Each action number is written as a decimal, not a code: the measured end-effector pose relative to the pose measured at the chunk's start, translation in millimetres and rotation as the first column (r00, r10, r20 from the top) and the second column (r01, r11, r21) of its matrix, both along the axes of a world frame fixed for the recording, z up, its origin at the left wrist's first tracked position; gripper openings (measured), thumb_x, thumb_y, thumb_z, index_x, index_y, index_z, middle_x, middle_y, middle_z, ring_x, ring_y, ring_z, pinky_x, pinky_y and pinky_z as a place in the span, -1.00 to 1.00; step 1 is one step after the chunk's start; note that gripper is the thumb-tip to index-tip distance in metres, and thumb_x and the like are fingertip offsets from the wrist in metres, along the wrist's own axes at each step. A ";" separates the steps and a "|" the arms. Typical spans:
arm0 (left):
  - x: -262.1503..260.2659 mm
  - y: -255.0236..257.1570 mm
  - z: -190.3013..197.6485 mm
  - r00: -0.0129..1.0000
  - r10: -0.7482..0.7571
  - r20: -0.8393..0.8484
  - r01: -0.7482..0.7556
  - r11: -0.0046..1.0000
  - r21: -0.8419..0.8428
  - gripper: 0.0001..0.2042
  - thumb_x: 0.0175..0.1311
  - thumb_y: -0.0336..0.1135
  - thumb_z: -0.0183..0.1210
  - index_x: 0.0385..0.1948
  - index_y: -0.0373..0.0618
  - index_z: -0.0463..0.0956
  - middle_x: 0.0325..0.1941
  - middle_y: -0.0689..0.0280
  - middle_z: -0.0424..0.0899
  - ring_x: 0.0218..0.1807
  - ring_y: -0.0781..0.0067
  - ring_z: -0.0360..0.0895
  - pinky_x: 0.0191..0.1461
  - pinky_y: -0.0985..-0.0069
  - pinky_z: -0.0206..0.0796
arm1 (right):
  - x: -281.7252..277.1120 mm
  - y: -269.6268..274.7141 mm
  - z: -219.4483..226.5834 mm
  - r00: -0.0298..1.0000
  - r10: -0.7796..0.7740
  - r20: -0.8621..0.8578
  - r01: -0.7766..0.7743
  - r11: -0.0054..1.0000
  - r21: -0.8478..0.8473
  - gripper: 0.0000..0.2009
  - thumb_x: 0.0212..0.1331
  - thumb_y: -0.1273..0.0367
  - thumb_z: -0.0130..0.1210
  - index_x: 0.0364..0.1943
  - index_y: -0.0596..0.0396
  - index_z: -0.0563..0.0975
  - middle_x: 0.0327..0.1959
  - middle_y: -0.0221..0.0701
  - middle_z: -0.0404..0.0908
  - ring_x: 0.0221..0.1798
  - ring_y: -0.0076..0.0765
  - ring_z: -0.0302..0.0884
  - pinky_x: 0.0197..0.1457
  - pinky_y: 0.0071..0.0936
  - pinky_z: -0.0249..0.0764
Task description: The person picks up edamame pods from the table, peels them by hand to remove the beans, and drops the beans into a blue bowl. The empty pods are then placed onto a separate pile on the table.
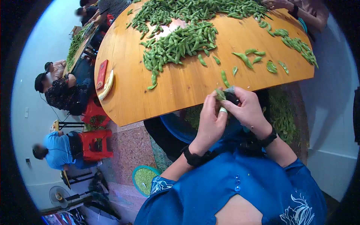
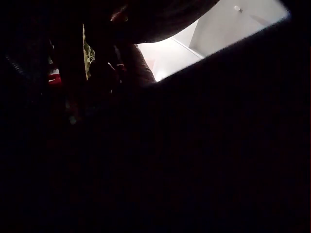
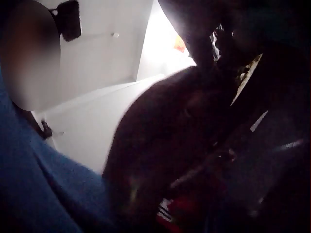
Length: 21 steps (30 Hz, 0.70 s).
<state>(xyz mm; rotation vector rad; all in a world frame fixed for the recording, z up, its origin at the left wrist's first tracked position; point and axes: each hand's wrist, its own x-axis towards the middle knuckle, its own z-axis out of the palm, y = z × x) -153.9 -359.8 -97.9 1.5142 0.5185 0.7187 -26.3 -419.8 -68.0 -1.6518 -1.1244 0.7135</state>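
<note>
Both hands meet just off the near edge of the wooden table [image 1: 180, 98] in the head view. My left hand [image 1: 210, 123] pinches a green soybean pod [image 1: 220, 94] between thumb and fingers. The right hand [image 1: 248, 109] grips the same pod from the other side, its thumb against it. Pale coverings show on some fingertips. Loose pods and opened shells [image 1: 243, 60] lie on the table beyond the hands, with a heap of pods [image 1: 180, 47] farther back. Both wrist views are mostly dark, and the pod's far side is hidden by fingers.
A blue tub [image 1: 173, 128] stands under the table edge, below the hands. Shells [image 1: 283, 120] lie to its right. A teal-rimmed basket of shelled beans [image 1: 144, 180] is on the floor. A red phone-like object [image 1: 101, 75] lies at the table's left; another person's hand [image 1: 275, 3] is across it.
</note>
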 end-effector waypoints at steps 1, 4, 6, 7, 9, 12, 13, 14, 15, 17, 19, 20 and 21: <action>-1.9 -0.8 8.5 0.998 -0.041 -0.045 0.034 0.988 -0.150 -0.47 0.20 -0.70 -0.19 0.28 -0.24 0.09 0.16 0.18 0.33 0.14 0.43 0.38 0.26 0.51 0.21 | 2.0 0.4 5.8 0.999 -0.016 -0.032 0.015 0.999 -0.038 -0.81 0.08 0.39 0.18 -0.24 0.18 0.57 -0.47 -0.39 0.63 -0.42 -0.54 0.57 -0.37 -0.56 0.44; -6.9 3.6 -3.7 0.993 -0.079 -0.090 0.059 0.976 -0.208 -0.41 0.14 -0.70 -0.17 0.29 -0.17 0.07 0.12 0.16 0.33 0.03 0.32 0.45 0.04 0.44 0.40 | 20.4 3.0 2.0 0.982 -0.173 0.072 0.171 0.985 0.037 -0.80 0.10 0.39 0.15 -0.23 0.22 0.57 -0.43 -0.34 0.63 -0.40 -0.53 0.54 -0.32 -0.53 0.44; -12.8 7.2 -1.2 0.987 -0.037 -0.156 0.071 0.973 0.220 -0.48 0.14 -0.66 -0.10 0.22 -0.18 0.19 0.05 0.15 0.38 -0.04 0.28 0.48 -0.03 0.41 0.42 | 45.1 7.6 1.8 0.956 -0.279 0.091 0.273 0.959 0.079 -0.76 0.16 0.37 0.11 -0.14 0.22 0.54 -0.43 -0.35 0.61 -0.40 -0.54 0.50 -0.30 -0.52 0.42; -19.5 9.7 1.0 0.982 -0.015 -0.190 0.096 0.902 0.420 -0.51 0.13 -0.64 -0.06 0.18 -0.19 0.25 0.01 0.14 0.41 -0.07 0.26 0.49 -0.07 0.39 0.42 | 60.3 9.3 0.1 0.942 -0.288 0.170 0.274 0.956 0.104 -0.74 0.21 0.38 0.06 -0.07 0.23 0.52 -0.47 -0.35 0.57 -0.43 -0.53 0.46 -0.34 -0.50 0.39; -36.1 16.8 6.0 0.955 0.121 -0.269 0.078 0.776 0.626 -0.64 0.12 -0.58 0.04 0.00 -0.20 0.41 -0.12 0.14 0.48 -0.15 0.21 0.52 -0.13 0.37 0.42 | 85.8 6.1 -7.4 0.909 -0.329 0.255 0.318 0.944 0.086 -0.73 0.22 0.39 0.03 -0.05 0.23 0.51 -0.49 -0.33 0.54 -0.45 -0.53 0.44 -0.36 -0.48 0.37; -53.1 44.8 31.9 0.794 0.486 -0.367 -0.150 0.740 0.656 -0.91 0.13 -0.47 0.15 -0.34 -0.22 0.55 -0.45 0.17 0.52 -0.36 0.23 0.52 -0.28 0.38 0.35 | 84.2 4.6 -4.6 0.867 -0.400 0.297 0.373 0.916 0.146 -0.72 0.25 0.40 -0.03 0.00 0.23 0.49 -0.55 -0.25 0.45 -0.50 -0.50 0.39 -0.41 -0.44 0.32; -57.5 62.8 31.1 0.753 0.581 -0.310 -0.209 0.657 0.725 -0.91 0.17 -0.42 0.09 -0.36 -0.21 0.51 -0.38 0.06 0.48 -0.33 0.01 0.49 -0.28 0.20 0.32 | 82.5 3.1 -5.8 0.883 -0.376 0.281 0.351 0.927 0.135 -0.72 0.25 0.41 -0.03 -0.01 0.23 0.49 -0.55 -0.24 0.44 -0.50 -0.49 0.38 -0.40 -0.44 0.31; -60.6 86.1 29.6 0.698 0.656 -0.288 -0.205 0.568 0.797 -0.88 0.20 -0.42 0.06 -0.31 -0.24 0.50 -0.35 0.03 0.47 -0.31 -0.03 0.49 -0.27 0.19 0.33 | 80.7 1.2 -6.5 0.898 -0.351 0.267 0.329 0.936 0.124 -0.73 0.24 0.41 -0.03 -0.02 0.24 0.49 -0.56 -0.23 0.42 -0.50 -0.48 0.38 -0.40 -0.45 0.31; -61.0 106.7 24.6 0.633 0.725 -0.270 -0.196 0.488 0.850 -0.87 0.18 -0.44 0.08 -0.29 -0.28 0.48 -0.30 0.00 0.47 -0.28 -0.07 0.50 -0.23 0.17 0.36 | 76.5 0.0 -6.5 0.898 -0.351 0.267 0.328 0.936 0.126 -0.73 0.24 0.41 -0.03 -0.02 0.24 0.49 -0.56 -0.23 0.42 -0.50 -0.48 0.38 -0.40 -0.45 0.31; -52.1 133.0 25.4 0.523 0.787 -0.328 -0.165 0.470 0.867 -0.85 0.17 -0.40 0.11 -0.29 -0.27 0.48 -0.30 0.02 0.49 -0.29 -0.03 0.50 -0.22 0.19 0.36 | 64.1 0.3 -3.7 0.933 -0.249 0.261 0.246 0.968 0.044 -0.73 0.22 0.44 -0.04 -0.03 0.25 0.48 -0.51 -0.17 0.45 -0.48 -0.34 0.43 -0.37 -0.41 0.33; -53.7 144.5 20.7 0.402 0.836 -0.374 -0.131 0.457 0.880 -0.83 0.15 -0.37 0.15 -0.29 -0.26 0.49 -0.31 0.04 0.51 -0.29 0.01 0.51 -0.20 0.20 0.36 | 54.1 -0.7 -2.2 0.933 -0.214 0.289 0.203 0.977 0.067 -0.73 0.21 0.46 -0.05 -0.04 0.26 0.48 -0.48 -0.13 0.47 -0.46 -0.25 0.45 -0.35 -0.38 0.34; -54.6 149.9 15.8 0.405 0.834 -0.375 -0.130 0.458 0.879 -0.83 0.15 -0.37 0.16 -0.29 -0.26 0.48 -0.28 0.03 0.50 -0.28 -0.01 0.51 -0.19 0.18 0.37 | 50.4 -0.4 -1.3 0.931 -0.183 0.317 0.164 0.983 0.087 -0.74 0.20 0.47 -0.05 -0.05 0.27 0.48 -0.44 -0.09 0.49 -0.44 -0.17 0.47 -0.34 -0.35 0.35; -53.9 151.6 15.5 0.408 0.830 -0.380 -0.126 0.464 0.877 -0.82 0.14 -0.37 0.17 -0.29 -0.25 0.47 -0.26 0.02 0.49 -0.27 -0.04 0.51 -0.17 0.17 0.37 | 46.5 -0.7 1.1 0.943 -0.150 0.298 0.144 0.989 0.043 -0.73 0.18 0.49 -0.07 -0.04 0.26 0.48 -0.36 -0.04 0.52 -0.38 -0.05 0.50 -0.30 -0.34 0.38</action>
